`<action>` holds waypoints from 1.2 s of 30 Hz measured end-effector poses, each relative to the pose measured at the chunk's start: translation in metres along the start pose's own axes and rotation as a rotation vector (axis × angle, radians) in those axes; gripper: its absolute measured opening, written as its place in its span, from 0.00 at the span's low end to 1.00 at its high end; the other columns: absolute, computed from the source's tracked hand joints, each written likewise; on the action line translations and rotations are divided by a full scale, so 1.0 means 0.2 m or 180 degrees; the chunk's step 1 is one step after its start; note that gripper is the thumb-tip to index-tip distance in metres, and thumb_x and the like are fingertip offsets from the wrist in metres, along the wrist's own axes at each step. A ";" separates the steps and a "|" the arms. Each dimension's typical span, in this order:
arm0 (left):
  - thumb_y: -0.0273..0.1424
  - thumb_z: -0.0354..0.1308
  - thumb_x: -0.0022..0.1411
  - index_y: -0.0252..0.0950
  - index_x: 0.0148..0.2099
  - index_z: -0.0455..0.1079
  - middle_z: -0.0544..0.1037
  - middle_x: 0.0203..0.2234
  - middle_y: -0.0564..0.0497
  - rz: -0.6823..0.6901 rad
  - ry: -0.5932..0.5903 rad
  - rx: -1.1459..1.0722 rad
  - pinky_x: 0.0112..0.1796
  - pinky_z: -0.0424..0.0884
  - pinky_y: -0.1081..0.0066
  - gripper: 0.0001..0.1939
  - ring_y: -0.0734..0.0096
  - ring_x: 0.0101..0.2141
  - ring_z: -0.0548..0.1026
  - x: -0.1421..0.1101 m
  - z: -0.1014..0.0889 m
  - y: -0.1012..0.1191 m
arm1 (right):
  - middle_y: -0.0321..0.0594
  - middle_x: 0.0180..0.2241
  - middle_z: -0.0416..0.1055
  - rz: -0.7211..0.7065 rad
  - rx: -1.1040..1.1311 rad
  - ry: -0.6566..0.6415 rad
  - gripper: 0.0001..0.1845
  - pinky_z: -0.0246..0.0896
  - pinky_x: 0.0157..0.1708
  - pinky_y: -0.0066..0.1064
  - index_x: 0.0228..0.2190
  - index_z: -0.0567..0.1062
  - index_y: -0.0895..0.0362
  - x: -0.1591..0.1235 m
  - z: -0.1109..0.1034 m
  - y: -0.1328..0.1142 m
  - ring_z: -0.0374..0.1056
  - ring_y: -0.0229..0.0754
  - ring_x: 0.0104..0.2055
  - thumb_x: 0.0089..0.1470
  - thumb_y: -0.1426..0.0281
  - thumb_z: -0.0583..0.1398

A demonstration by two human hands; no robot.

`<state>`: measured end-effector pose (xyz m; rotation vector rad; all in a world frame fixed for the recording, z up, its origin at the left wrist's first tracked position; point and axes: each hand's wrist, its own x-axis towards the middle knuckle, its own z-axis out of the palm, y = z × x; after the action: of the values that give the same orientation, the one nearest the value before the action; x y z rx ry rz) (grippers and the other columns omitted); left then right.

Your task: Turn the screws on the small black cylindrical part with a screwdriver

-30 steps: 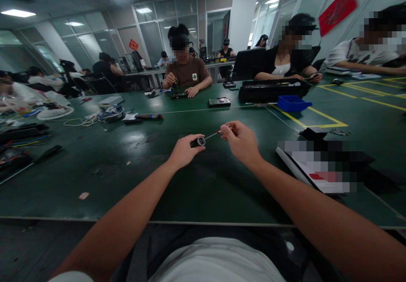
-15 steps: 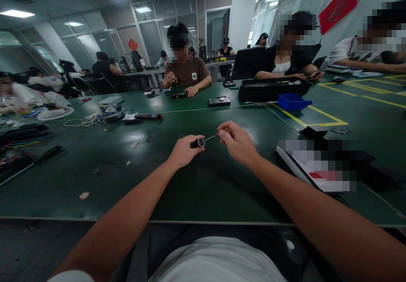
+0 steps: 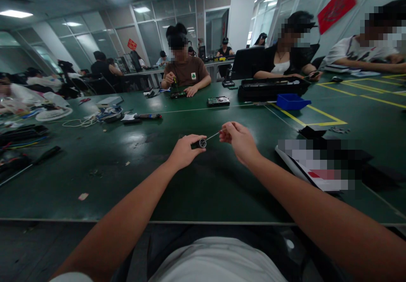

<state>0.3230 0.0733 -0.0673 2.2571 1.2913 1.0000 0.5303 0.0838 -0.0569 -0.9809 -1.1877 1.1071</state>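
Observation:
My left hand point(image 3: 183, 151) is closed around a small black cylinder with a silver ring at its open end point(image 3: 202, 143), gripped between thumb and fingers above the green table. That end faces toward me. My right hand point(image 3: 240, 141) pinches a thin screwdriver point(image 3: 213, 136) with a bit of red at its handle, mostly covered by the fingers. Its slim metal shaft slants down left, and the tip is at the cylinder's ringed end. Whether the tip is inside or only against the rim, I cannot tell.
Papers point(image 3: 320, 170) lie to the right, with black pieces beside them. Farther off are a blue tray point(image 3: 292, 101), a hard drive point(image 3: 218, 101) and a long black casing point(image 3: 272, 88). Cables point(image 3: 109, 113) and a long screwdriver point(image 3: 44, 157) lie left. Co-workers sit across the table.
My right hand has moved slightly right and turned, its fingers now covering more of the red handle. The screwdriver shaft slants more steeply. My left hand has kept its hold on the cylinder.

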 end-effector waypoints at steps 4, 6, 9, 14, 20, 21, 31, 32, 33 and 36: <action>0.28 0.67 0.57 0.41 0.54 0.76 0.79 0.50 0.46 -0.0009 0.0089 0.0065 0.56 0.65 0.57 0.21 0.58 0.51 0.75 0.00 0.00 0.00 | 0.34 0.24 0.67 0.0523 0.0588 0.0191 0.12 0.66 0.28 0.31 0.29 0.70 0.54 0.03 -0.01 0.01 0.64 0.36 0.25 0.59 0.60 0.58; 0.30 0.67 0.58 0.41 0.54 0.76 0.79 0.50 0.46 -0.0036 0.0095 0.0090 0.57 0.65 0.56 0.21 0.58 0.51 0.75 0.00 0.00 -0.01 | 0.34 0.25 0.69 0.0291 0.0424 0.0294 0.11 0.65 0.27 0.30 0.30 0.70 0.54 0.03 -0.01 0.01 0.65 0.36 0.25 0.59 0.60 0.59; 0.30 0.67 0.58 0.42 0.55 0.75 0.79 0.50 0.46 -0.0035 0.0093 0.0118 0.57 0.64 0.55 0.21 0.58 0.51 0.75 0.01 0.00 -0.01 | 0.35 0.27 0.71 -0.0154 -0.0001 0.0249 0.11 0.64 0.27 0.31 0.31 0.71 0.54 0.01 -0.01 0.01 0.66 0.36 0.26 0.59 0.59 0.59; 0.29 0.67 0.57 0.42 0.54 0.75 0.79 0.51 0.47 -0.0075 0.0120 0.0195 0.58 0.63 0.53 0.21 0.58 0.52 0.74 0.01 0.00 0.00 | 0.36 0.28 0.72 -0.0675 -0.0531 -0.0037 0.13 0.65 0.30 0.33 0.33 0.71 0.54 -0.01 0.00 0.01 0.69 0.38 0.28 0.60 0.57 0.57; 0.28 0.68 0.57 0.42 0.54 0.75 0.79 0.50 0.47 -0.0138 0.0137 0.0295 0.59 0.62 0.50 0.22 0.57 0.52 0.74 0.01 -0.01 0.00 | 0.38 0.30 0.75 -0.0774 -0.0955 -0.0180 0.11 0.68 0.32 0.35 0.36 0.71 0.54 -0.03 0.01 -0.01 0.71 0.40 0.30 0.59 0.59 0.58; 0.27 0.68 0.57 0.42 0.54 0.76 0.79 0.50 0.47 -0.0145 0.0127 0.0309 0.59 0.62 0.50 0.22 0.57 0.53 0.74 0.01 -0.01 0.00 | 0.39 0.30 0.75 -0.0801 -0.1036 -0.0179 0.10 0.68 0.32 0.36 0.36 0.71 0.54 -0.04 0.01 -0.02 0.71 0.40 0.30 0.60 0.60 0.57; 0.27 0.68 0.56 0.42 0.54 0.76 0.79 0.50 0.47 -0.0103 0.0150 0.0304 0.57 0.65 0.53 0.22 0.58 0.51 0.75 0.01 0.00 -0.01 | 0.39 0.32 0.76 -0.1016 -0.1315 -0.0234 0.09 0.68 0.35 0.38 0.38 0.70 0.53 -0.05 0.00 -0.01 0.73 0.42 0.33 0.63 0.61 0.55; 0.27 0.68 0.56 0.42 0.54 0.76 0.79 0.49 0.46 -0.0097 0.0154 0.0302 0.57 0.65 0.53 0.22 0.58 0.51 0.75 0.01 0.00 -0.02 | 0.39 0.31 0.75 -0.0995 -0.1297 -0.0240 0.09 0.68 0.35 0.38 0.38 0.70 0.53 -0.05 0.00 0.00 0.73 0.42 0.33 0.63 0.61 0.55; 0.27 0.68 0.56 0.42 0.54 0.76 0.79 0.49 0.46 -0.0092 0.0160 0.0299 0.56 0.65 0.54 0.22 0.58 0.51 0.75 0.01 0.00 -0.02 | 0.38 0.31 0.75 -0.0961 -0.1260 -0.0247 0.09 0.68 0.35 0.38 0.37 0.70 0.53 -0.04 0.00 0.00 0.73 0.42 0.33 0.63 0.61 0.55; 0.26 0.68 0.56 0.41 0.54 0.76 0.79 0.49 0.46 -0.0074 0.0198 0.0267 0.56 0.66 0.56 0.22 0.59 0.51 0.75 0.01 0.00 -0.02 | 0.38 0.31 0.75 -0.0847 -0.1116 -0.0279 0.10 0.68 0.35 0.38 0.36 0.70 0.53 -0.03 0.00 0.02 0.73 0.43 0.33 0.63 0.60 0.54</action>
<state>0.3226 0.0770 -0.0688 2.2839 1.4071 1.0339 0.5301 0.0785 -0.0619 -1.0079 -1.5697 0.7509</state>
